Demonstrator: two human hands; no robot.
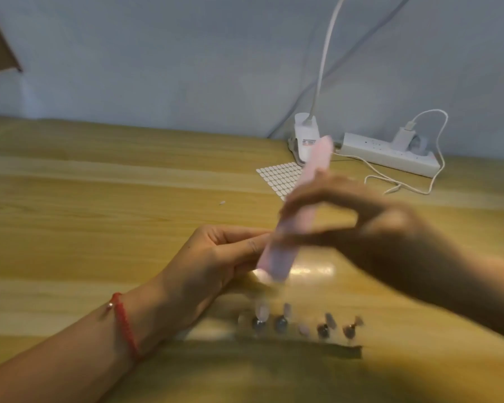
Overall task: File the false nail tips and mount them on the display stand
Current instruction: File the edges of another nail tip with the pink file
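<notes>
While the right hand [370, 216] grips the pink nail file [298, 210] between thumb and curled fingers, the file stands steeply tilted, its far end towards the lamp clamp [304, 135] and its near end against the fingertips of the left hand [216, 257]. The left hand's fingers are curled and drawn together at the file. What they pinch is hidden behind it, so I cannot tell, though a false nail tip is the likely item. The display stand [322, 330] sits at the near edge of the table [99, 184], directly below both hands, with several mounted tips [287, 309] on its round pegs; blur prevents a count. Judged step: filing, with mounting to follow. Risk 1: heavy motion blur on the file and right hand suggests fast strokes, which could flick a small tip out of a light pinch. Risk 2: the file's near end works just above the stand, so an overrun could knock mounted tips loose. Risk 3: 1 small white piece [222, 202] lies apart to the far left and could be overlooked. The adhesive tab sheet [278, 177] lies far right.
</notes>
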